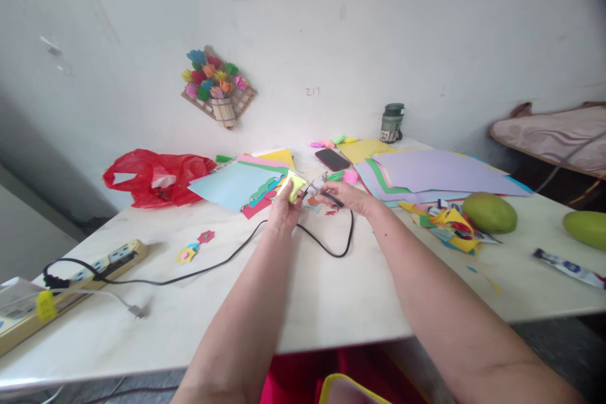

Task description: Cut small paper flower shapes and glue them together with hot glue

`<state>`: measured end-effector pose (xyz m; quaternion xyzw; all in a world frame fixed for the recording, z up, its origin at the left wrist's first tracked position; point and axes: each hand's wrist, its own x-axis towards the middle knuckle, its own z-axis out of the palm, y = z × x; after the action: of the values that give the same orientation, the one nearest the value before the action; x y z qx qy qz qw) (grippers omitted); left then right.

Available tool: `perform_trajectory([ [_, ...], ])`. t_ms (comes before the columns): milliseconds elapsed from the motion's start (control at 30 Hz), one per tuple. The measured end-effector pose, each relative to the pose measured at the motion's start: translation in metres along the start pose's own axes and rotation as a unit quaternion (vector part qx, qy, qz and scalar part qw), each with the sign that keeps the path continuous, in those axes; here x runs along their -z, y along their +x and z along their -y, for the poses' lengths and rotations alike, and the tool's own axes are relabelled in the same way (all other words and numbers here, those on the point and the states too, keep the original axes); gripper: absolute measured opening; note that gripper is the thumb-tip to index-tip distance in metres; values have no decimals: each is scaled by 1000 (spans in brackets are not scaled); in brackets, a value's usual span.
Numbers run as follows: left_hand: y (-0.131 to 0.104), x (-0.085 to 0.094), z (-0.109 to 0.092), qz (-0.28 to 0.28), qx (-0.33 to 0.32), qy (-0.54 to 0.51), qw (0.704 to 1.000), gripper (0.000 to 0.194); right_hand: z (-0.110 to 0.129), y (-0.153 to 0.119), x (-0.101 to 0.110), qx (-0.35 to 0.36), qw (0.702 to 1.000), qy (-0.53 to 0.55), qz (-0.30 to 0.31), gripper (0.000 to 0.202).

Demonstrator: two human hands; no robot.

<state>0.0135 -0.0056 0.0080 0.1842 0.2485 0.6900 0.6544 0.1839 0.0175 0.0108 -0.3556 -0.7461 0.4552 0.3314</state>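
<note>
- Stretches bare arms (255,303) over white table (341,309).
- Pinches yellow paper (297,188) in left hand (285,207).
- Grips black-handled tool (337,201) in curled fingers (330,188) of right hand (354,197), near yellow paper.

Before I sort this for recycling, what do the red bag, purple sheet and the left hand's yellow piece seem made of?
Red bag: likely thin, glossy plastic, crumpled and partly see-through. Purple sheet: matte paper or card, flat, straight-edged. Yellow piece: likely matte paper, thin-looking, partly hidden by the left hand.
</note>
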Motion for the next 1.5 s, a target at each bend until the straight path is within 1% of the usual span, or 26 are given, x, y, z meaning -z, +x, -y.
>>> perform_trajectory([
  [133,2,1,-1,-2,-2,0,1000,8,-1,1,0,-2,1000,9,-2,29],
  [300,3,1,-3,-11,-4,3,1000,11,5,0,0,-14,1000,-15,-20,34],
  [433,2,1,-4,-9,2,2,1000,13,6,-1,-1,-11,999,-21,-33,33],
  [600,1,1,-4,-9,11,11,1000,12,6,-1,-2,-6,1000,13,-6,30],
  [733,2,2,-1,6,24,26,999,8,4,0,-3,-8,1000,24,-4,28],
  [867,2,3,1,11,32,27,999,10,4,0,-2,-14,1000,23,1,27],
  [1067,2,3,0,10,28,19,999,7,3,1,-3,-6,999,10,-32,30],
  [1200,2,3,-2,4,28,18,999,8,1,3,-3,-5,999,2,-43,31],
  [1333,2,3,-4,10,32,22,999,7,4,1,-4,-19,999,30,-27,29],
  [1500,1,3,-1,23,40,34,998,5,8,-3,-3,-16,998,53,-2,22],
])
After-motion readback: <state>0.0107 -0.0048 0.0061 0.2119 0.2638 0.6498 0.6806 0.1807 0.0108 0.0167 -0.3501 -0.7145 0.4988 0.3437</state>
